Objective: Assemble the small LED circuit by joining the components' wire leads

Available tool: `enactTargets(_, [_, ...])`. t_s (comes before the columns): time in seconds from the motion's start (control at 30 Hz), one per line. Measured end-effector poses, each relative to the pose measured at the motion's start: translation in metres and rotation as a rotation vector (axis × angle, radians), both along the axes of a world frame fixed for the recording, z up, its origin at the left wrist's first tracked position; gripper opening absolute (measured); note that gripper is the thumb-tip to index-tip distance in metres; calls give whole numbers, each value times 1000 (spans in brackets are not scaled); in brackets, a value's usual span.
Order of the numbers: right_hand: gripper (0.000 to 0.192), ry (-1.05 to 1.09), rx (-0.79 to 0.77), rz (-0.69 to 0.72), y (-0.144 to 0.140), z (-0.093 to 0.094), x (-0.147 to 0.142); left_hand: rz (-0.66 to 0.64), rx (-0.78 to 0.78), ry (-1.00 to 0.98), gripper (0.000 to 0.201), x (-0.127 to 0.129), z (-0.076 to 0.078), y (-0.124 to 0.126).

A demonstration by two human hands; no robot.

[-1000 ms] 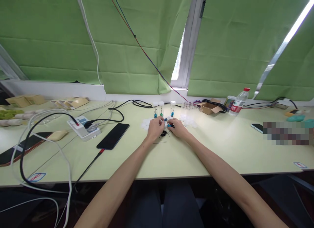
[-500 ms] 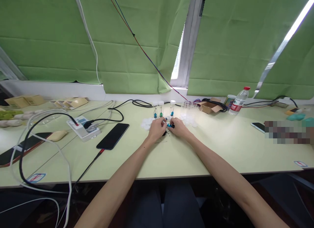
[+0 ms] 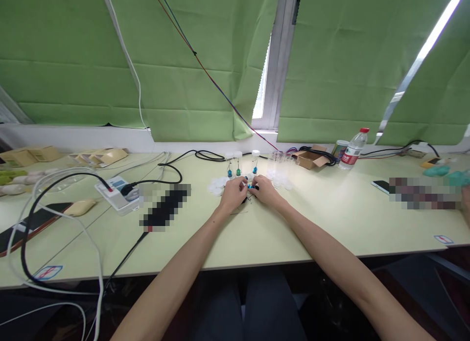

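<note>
My left hand point(image 3: 234, 193) is closed in a pinch over the table, and its fingertips come close to those of my right hand point(image 3: 266, 189). In the gap between them shows a small blue-and-black piece point(image 3: 252, 187), pinched by my right fingers; its kind is too small to tell. Whatever the left fingers hold is hidden. Just behind the hands stand three clear tubes with white caps: one with a green piece point(image 3: 238, 171), two with blue pieces point(image 3: 229, 173). White translucent discs point(image 3: 216, 186) lie left of my left hand, and more discs point(image 3: 284, 182) beyond my right.
Uncapped clear tubes point(image 3: 278, 157) stand behind my right hand, near an open cardboard box point(image 3: 310, 159) and a water bottle point(image 3: 354, 150). Leftward are a blurred black device point(image 3: 166, 208), a power strip point(image 3: 116, 196) and looping cables. Thin wires point(image 3: 240, 213) lie before my hands.
The whole view has shifted slightly. Both hands stay together at the same spot, with only small finger movement around the blue-and-black piece.
</note>
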State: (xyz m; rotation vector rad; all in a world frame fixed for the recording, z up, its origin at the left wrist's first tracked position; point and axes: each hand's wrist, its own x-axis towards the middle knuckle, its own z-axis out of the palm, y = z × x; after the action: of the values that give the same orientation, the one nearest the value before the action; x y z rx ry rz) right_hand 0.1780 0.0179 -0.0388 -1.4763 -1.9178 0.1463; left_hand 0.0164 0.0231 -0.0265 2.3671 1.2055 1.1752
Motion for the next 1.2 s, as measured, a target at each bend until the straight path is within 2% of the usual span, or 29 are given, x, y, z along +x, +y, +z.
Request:
enactTargets(0.3, [14, 148, 120, 8, 1, 3, -1, -31, -12, -23, 31, 0, -2, 2])
enactTargets(0.57, [20, 221, 175, 66, 0, 3, -4, -103, 51, -25, 13, 1, -3, 0])
enactTargets(0.77, [23, 214, 176, 69, -2, 4, -4, -110, 50, -14, 12, 1, -1, 0])
enactTargets(1.03, [26, 202, 233, 169, -5, 10, -4, -34, 40, -3, 12, 0, -3, 3])
enactTargets(1.2, [25, 247, 259, 114, -5, 14, 1, 38, 8, -92, 11, -2, -1, 3])
